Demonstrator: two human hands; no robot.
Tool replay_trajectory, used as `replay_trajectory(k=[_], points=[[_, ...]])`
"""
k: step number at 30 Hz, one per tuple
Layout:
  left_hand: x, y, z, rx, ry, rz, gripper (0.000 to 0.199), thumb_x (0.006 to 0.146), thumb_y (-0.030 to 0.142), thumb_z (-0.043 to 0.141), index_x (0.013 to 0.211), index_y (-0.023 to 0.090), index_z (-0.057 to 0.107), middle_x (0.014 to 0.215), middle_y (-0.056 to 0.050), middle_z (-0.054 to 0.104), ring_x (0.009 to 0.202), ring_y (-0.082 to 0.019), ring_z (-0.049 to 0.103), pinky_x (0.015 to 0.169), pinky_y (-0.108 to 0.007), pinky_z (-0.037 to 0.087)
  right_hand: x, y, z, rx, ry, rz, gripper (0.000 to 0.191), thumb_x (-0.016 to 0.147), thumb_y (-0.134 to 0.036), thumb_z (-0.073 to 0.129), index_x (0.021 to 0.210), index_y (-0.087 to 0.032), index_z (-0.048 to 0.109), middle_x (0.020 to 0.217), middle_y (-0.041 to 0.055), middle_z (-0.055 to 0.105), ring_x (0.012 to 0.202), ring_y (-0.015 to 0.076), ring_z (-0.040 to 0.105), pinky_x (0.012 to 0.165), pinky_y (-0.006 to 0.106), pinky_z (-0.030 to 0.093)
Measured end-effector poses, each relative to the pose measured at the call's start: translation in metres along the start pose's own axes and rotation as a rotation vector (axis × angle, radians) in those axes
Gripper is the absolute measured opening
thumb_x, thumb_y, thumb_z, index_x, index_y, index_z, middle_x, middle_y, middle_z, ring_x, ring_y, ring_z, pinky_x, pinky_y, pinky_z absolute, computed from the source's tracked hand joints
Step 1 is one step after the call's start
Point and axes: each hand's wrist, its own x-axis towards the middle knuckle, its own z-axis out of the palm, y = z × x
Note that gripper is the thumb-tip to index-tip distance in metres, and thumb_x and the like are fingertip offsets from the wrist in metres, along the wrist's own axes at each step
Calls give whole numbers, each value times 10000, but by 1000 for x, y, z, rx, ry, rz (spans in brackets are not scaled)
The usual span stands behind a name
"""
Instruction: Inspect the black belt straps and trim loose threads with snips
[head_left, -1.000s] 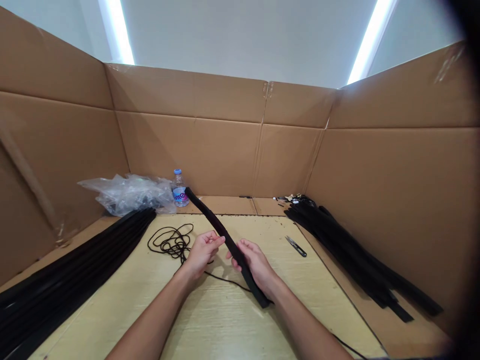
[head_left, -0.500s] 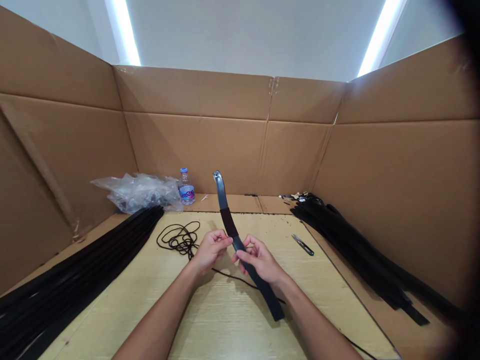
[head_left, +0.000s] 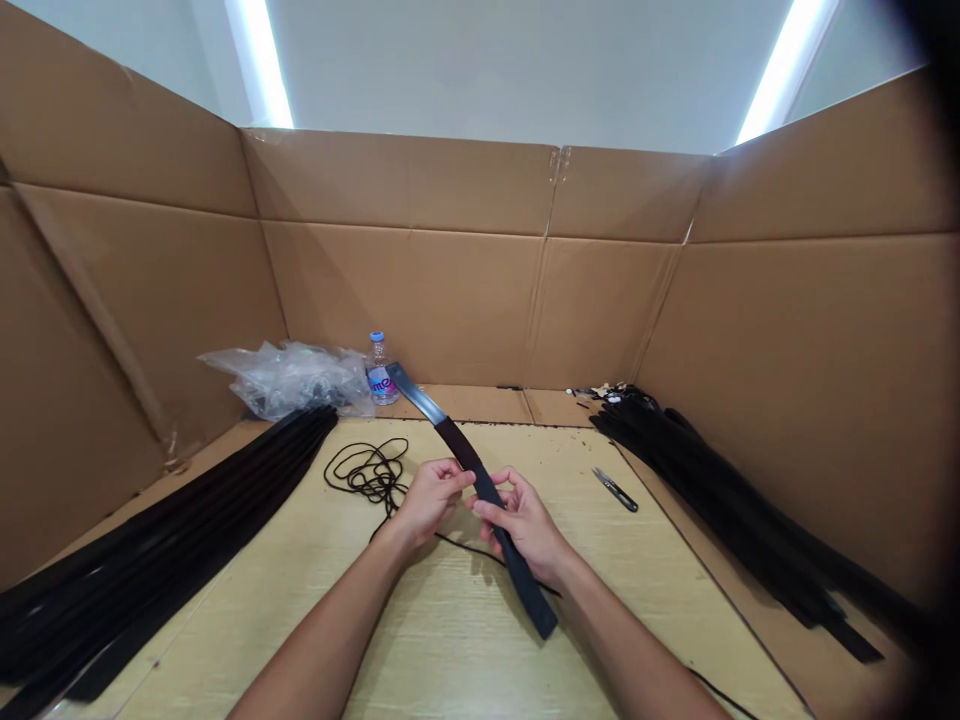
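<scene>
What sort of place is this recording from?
Probably a makeshift handwork station, perhaps for small-batch sewing or assembly: a cardboard screen walls in the bench, stacks of black strips lie along it, and thread snips sit nearby.

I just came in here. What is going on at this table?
A person holds a flat black strip in both hands, the left hand and right hand close together on it, above a light wood table. A tangle of thin black cord lies beyond the left hand, and thread snips lie to the right. Piles of black strips lie on the left and right. A plastic bag and water bottle sit by the cardboard wall.
</scene>
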Motion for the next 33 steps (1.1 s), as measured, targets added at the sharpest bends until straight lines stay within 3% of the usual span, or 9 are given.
replay_trajectory(k=[4,8,10,14,17,21,26,30,33], points=[[2,1,-1,-12,5,20,491,562,438,821,580,155,420,426,108,315,376,3,208,417,-157,82,4,0,-2,59,-7,-91,317,804,-443,644,862,-170,495,847,40,661,521,77,518,441,180,359],[0,4,-2,-12,-44,-16,480,561,455,818,627,160,445,447,112,313,369,1,195,400,-162,73,5,1,-6,21,-41,-28,406,698,-335,768,1019,-152,600,780,5,625,590,82,528,538,196,424],[-3,5,-1,-6,-73,-39,473,568,465,811,639,159,457,447,116,295,363,0,182,392,-163,71,2,0,-7,-10,-64,18,419,648,-304,804,985,-134,622,722,-14,593,566,75,512,532,197,442],[-3,4,-1,6,-81,-24,482,581,465,802,602,170,420,429,112,295,362,-6,183,391,-166,72,-2,-2,-5,-24,-97,7,426,609,-291,827,884,-167,525,805,-5,624,555,100,560,476,219,475],[1,1,-3,15,-45,18,490,563,447,816,584,169,414,423,105,322,377,-12,223,399,-164,103,1,-2,-6,11,-98,-11,449,673,-380,779,891,-205,428,859,14,664,494,106,561,400,198,416],[7,-3,-6,42,30,68,484,576,435,812,563,159,415,418,105,323,393,-10,234,412,-158,119,9,1,-9,52,-44,-23,409,730,-479,703,925,-166,526,811,39,670,514,79,527,442,178,381],[5,-4,-3,48,18,64,433,557,423,821,625,136,503,470,85,402,406,-9,248,419,-164,139,6,4,-6,-20,55,3,441,638,-358,801,991,-157,629,859,24,641,618,85,544,550,201,449],[4,-6,-2,46,24,69,446,589,446,794,587,146,463,459,81,394,406,-14,252,429,-166,149,2,3,1,20,9,-20,418,650,-398,788,925,-175,566,840,19,630,604,113,565,488,216,451],[7,-8,-4,56,55,86,474,581,442,801,551,153,426,437,86,369,412,-19,259,430,-167,149,2,1,4,83,17,-20,375,744,-480,692,899,-186,519,894,40,654,551,96,538,415,181,372]])
